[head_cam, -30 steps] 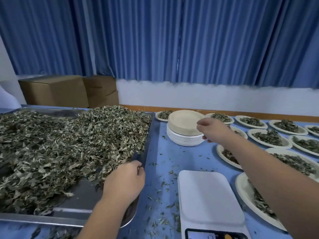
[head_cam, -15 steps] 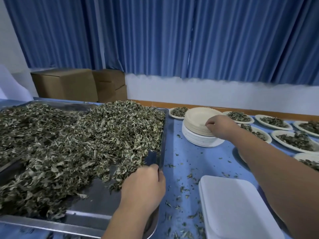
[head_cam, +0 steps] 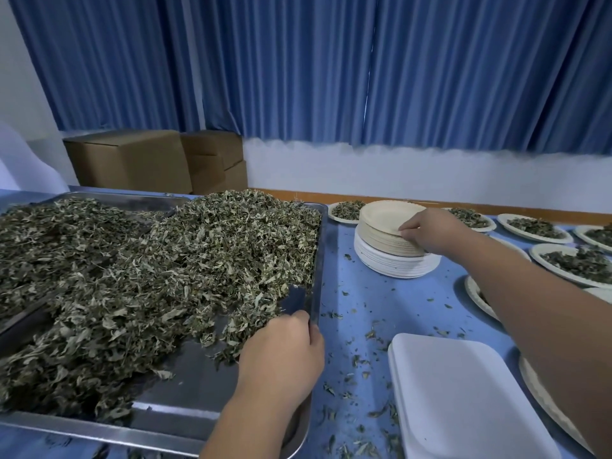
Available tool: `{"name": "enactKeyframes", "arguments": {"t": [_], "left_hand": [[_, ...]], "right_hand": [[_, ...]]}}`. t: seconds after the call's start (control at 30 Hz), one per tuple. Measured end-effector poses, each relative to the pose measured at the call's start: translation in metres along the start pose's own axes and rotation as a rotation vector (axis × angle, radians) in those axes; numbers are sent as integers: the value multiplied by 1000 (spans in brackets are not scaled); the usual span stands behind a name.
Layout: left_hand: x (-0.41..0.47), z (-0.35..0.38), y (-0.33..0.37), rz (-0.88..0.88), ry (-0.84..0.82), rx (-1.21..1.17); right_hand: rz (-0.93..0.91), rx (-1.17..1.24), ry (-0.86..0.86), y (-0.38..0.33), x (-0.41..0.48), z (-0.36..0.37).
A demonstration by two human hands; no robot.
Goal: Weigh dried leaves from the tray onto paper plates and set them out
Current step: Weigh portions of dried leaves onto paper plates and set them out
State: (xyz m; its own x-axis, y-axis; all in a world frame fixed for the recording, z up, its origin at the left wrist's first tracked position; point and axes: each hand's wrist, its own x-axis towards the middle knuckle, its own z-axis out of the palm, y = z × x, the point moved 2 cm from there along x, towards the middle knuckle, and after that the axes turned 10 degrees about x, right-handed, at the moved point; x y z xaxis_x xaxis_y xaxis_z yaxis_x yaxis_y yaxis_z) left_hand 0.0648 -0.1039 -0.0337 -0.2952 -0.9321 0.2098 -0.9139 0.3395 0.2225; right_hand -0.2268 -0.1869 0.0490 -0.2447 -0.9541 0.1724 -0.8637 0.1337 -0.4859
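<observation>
Dried leaves (head_cam: 172, 270) are heaped in a steel tray (head_cam: 172, 422) on the left. My left hand (head_cam: 281, 356) lies knuckles-up in the tray by its right rim, fingers curled down at the edge of the heap; what they hold is hidden. My right hand (head_cam: 430, 233) pinches the rim of the top paper plate (head_cam: 384, 217), which tilts up off the stack of empty plates (head_cam: 394, 263). A white scale platform (head_cam: 457, 392) sits at the front right.
Several plates filled with leaves (head_cam: 576, 263) line the blue table (head_cam: 381, 303) at the right and behind the stack. Loose leaf bits litter the table between tray and scale. Cardboard boxes (head_cam: 132, 160) and blue curtains stand behind.
My right hand has taken hold of the top plate's rim and tipped it up off the stack. My left hand stays at the heap's edge. The view has shifted left.
</observation>
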Motion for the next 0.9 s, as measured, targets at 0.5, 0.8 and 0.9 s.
{"name": "enactKeyframes", "arguments": {"t": [0.5, 0.8, 0.9], "left_hand": [[0, -2, 1, 7, 12, -24], [-4, -6, 0, -34, 19, -68], [-7, -13, -6, -129, 71, -351]], "right_hand": [[-208, 32, 257, -7, -53, -8], [-302, 281, 288, 17, -193, -8], [-265, 345, 241, 33, -231, -12]]}}
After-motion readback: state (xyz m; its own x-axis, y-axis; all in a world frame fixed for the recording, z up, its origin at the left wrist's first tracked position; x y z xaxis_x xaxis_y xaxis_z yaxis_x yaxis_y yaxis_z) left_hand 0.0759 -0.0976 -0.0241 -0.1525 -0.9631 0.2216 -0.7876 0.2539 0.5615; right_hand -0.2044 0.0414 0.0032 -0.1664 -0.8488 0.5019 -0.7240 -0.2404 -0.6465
